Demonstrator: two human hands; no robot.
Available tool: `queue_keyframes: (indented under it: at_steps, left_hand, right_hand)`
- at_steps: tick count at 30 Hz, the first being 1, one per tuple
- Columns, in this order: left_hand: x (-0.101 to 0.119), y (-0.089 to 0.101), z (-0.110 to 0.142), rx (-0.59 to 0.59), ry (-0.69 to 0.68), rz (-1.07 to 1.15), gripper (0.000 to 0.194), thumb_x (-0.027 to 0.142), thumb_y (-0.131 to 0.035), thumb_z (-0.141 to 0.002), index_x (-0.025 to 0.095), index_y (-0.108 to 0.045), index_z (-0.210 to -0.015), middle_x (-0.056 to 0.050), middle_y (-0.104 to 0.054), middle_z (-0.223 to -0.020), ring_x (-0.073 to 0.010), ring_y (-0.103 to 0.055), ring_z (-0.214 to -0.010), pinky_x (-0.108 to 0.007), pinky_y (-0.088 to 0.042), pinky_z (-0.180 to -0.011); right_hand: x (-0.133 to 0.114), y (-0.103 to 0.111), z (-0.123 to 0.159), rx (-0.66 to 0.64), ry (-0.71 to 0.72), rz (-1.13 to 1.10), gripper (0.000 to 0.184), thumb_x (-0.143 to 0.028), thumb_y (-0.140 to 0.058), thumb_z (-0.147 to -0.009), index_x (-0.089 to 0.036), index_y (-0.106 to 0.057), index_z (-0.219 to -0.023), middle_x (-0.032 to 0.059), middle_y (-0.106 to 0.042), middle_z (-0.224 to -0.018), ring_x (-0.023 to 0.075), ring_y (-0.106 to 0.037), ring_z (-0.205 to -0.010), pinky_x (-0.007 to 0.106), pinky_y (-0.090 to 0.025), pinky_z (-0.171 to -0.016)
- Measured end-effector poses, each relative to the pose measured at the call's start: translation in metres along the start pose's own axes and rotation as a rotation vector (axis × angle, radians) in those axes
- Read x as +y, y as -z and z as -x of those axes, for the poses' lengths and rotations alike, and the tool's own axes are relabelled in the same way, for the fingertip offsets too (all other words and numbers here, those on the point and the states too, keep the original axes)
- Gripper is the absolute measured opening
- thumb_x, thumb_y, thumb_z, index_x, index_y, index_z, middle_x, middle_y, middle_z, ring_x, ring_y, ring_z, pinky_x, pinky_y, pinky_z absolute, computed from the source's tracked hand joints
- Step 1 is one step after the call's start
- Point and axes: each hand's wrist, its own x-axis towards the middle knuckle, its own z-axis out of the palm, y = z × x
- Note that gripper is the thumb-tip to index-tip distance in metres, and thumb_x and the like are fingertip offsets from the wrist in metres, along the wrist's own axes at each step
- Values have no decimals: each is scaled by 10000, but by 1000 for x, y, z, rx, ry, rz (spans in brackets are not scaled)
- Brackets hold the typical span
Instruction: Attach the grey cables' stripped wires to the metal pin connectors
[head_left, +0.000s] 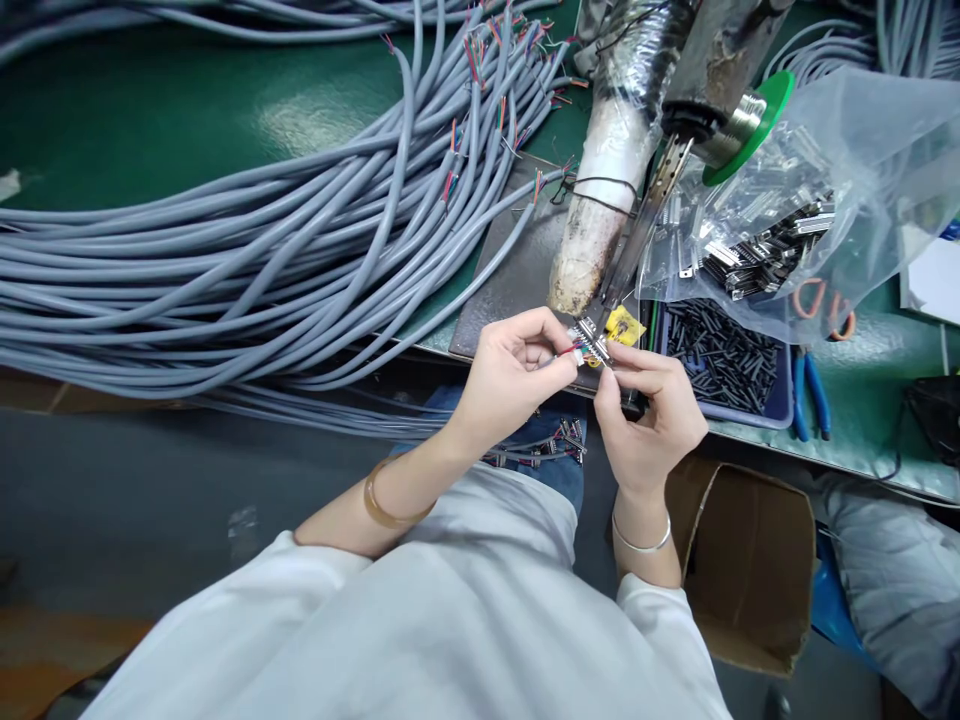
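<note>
Grey cables (300,250) cover the table (150,110) at left. Left hand (517,365) pinches coloured wires (574,350) by the metal connector (592,340), between both hands — looks like lining-up, so steadiness matters next. Right hand's (649,405) fingers nearly meet beside it — can't tell what they grip.

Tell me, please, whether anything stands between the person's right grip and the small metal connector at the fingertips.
Nothing visible does: the right grip has its fingertips right by the connector. The left grip, with coloured wires, is on the other side, and the perforated metal tool appears above, not between them.
</note>
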Motion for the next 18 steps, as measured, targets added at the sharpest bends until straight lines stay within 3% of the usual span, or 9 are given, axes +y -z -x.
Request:
queue_keyframes:
  at_steps: [5,11,18]
  left_hand:
    - [-4,3,1,-12,18,27,180,164,-768,-699,141,-590,-682,-7,-651,-758,-24,-475,-496,-150,-373,-422]
    - [-5,7,2,-56,26,35,197,249,-800,-725,130,-644,-704,-19,-663,-703,-36,-499,-451,-162,-392,-407]
    - [3,17,-3,-151,85,-53,156,172,-789,-693,133,-640,-666,34,-532,-509,-45,-469,-412,-158,-354,-400]
  right_hand:
    - [3,-1,3,14,22,22,168,-102,-702,-857,-253,-633,-886,16,-780,-963,171,-752,-904,337,-624,-791]
    - [5,-2,2,21,-100,-120,129,-113,-712,-861,-233,-666,-862,4,-772,-929,161,-749,-852,333,-642,-760]
    - [5,-3,1,3,-30,-83,170,-75,-715,-845,-235,-669,-875,2,-781,-929,160,-752,-852,314,-637,-738]
